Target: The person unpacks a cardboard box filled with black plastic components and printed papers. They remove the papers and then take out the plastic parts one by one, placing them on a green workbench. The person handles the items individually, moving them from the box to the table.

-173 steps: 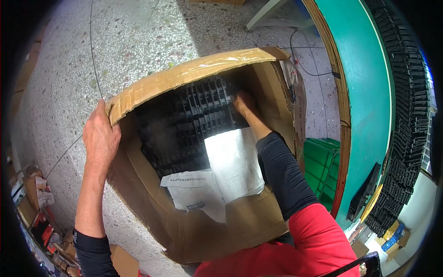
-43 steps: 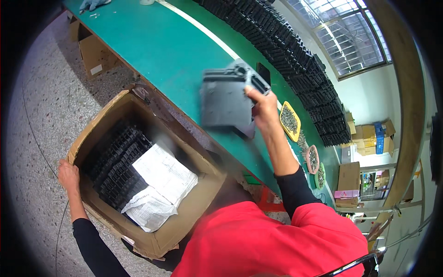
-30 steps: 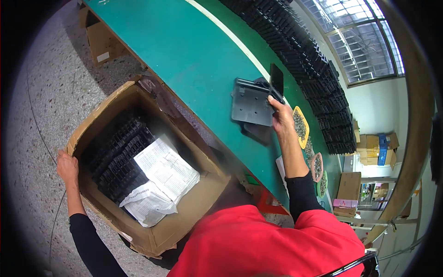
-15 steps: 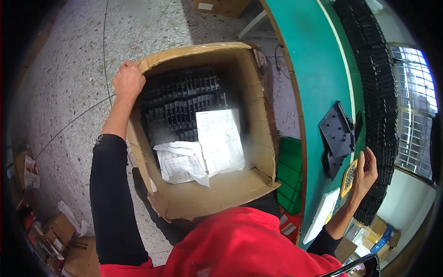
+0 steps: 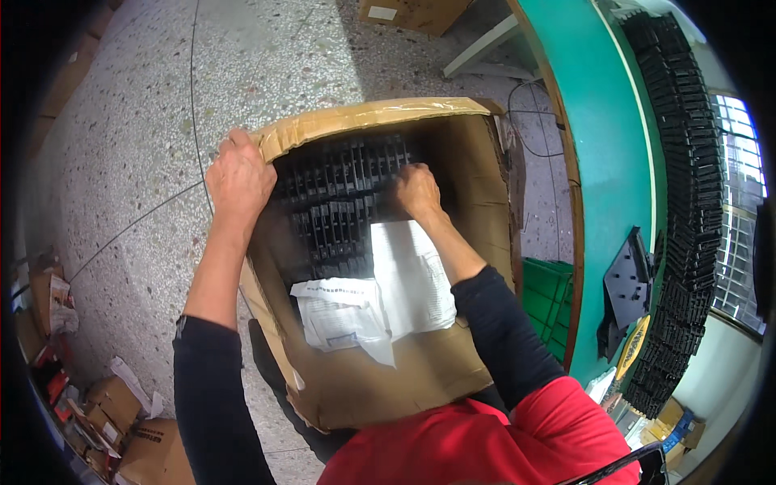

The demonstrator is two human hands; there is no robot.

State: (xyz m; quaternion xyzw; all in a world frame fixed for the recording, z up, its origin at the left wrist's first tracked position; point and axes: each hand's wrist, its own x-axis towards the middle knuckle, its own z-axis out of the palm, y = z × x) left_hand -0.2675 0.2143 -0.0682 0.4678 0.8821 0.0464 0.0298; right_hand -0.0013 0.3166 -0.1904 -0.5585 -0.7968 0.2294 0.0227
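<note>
A large open cardboard box (image 5: 380, 396) stands in front of me. My left hand (image 5: 241, 171) is closed over its far left corner, fingers wrapped round the rim. Rows of ribbed black plastic parts (image 5: 335, 226) stand packed inside it. My right hand (image 5: 419, 191) is down in the box at the right end of these rows, its fingers curled; whether a part is between them is hidden. Below that hand lie two printed paper sheets (image 5: 412, 279), (image 5: 343, 311), crumpled and partly covering the parts.
On my right runs a green-topped table (image 5: 594, 162) with a long stack of black plastic parts (image 5: 679, 162) along it. Some loose black parts (image 5: 626, 283) and a yellow-rimmed dish (image 5: 634, 347) lie nearer. A green crate (image 5: 546, 307) stands beside the box; cartons (image 5: 153, 449) sit at lower left.
My right hand has moved left from beside the yellow-rimmed dish on the table into the box. My left hand has stayed on the rim. The view has shifted slightly.
</note>
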